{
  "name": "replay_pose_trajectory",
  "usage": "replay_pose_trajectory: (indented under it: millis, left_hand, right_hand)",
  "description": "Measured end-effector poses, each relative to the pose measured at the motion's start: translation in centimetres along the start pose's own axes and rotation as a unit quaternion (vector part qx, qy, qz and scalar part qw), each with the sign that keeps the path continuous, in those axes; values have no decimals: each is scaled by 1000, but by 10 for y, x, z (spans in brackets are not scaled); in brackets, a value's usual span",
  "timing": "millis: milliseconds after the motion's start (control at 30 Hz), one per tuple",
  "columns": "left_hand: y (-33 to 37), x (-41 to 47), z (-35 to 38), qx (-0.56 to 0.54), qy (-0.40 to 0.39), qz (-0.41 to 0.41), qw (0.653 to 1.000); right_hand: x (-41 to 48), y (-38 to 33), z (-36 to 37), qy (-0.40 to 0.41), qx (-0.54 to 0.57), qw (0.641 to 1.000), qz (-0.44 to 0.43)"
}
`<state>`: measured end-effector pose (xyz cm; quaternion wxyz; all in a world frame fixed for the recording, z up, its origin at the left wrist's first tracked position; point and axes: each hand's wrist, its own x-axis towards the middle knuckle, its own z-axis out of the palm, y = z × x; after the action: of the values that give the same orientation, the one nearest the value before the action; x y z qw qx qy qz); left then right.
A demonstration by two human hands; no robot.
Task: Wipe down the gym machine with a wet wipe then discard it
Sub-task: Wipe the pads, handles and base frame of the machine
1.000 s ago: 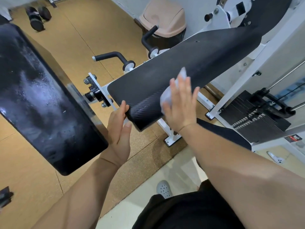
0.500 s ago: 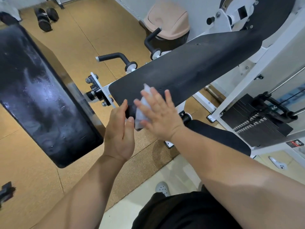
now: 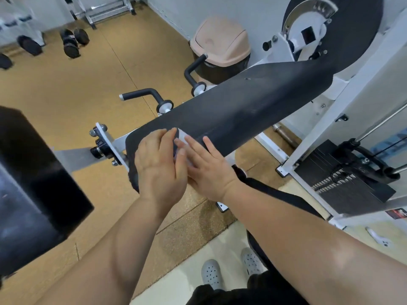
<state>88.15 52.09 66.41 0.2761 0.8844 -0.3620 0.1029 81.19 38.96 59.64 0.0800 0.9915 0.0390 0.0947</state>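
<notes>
A long black padded bench [image 3: 242,106] of the white gym machine slopes up toward the right. At its near end both my hands meet over a white wet wipe [image 3: 182,137]. My left hand [image 3: 159,161] lies over the pad's end with its fingers touching the wipe. My right hand [image 3: 207,166] presses the wipe flat against the pad, fingers spread. Most of the wipe is hidden under my fingers; only a small white corner shows.
A second black pad [image 3: 33,183] fills the left side. Two black handles [image 3: 143,95] stick out behind the bench. A pink swing-lid bin [image 3: 220,40] stands by the wall. The weight stack [image 3: 339,181] sits at right, dumbbells [image 3: 72,42] lie far left. My grey shoes [image 3: 211,274] are below.
My right hand slid the wipe down the pad from its middle to the near end. My left hand moved up from the pad's edge onto the wipe.
</notes>
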Motion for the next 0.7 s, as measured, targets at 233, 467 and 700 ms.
replay_pose_trajectory:
  millis: [233,467,700]
  left_hand:
    - [48,43,37,101,-90,14,991]
    - [96,107,86,63,-116,-33,991]
    - [100,113,102,70,-98,-57,991]
  right_hand:
    - [-47,153,17,22,69,952,297]
    - [-37,187,14,96,105,923,357]
    - [-49,174,46,143,45,983,107]
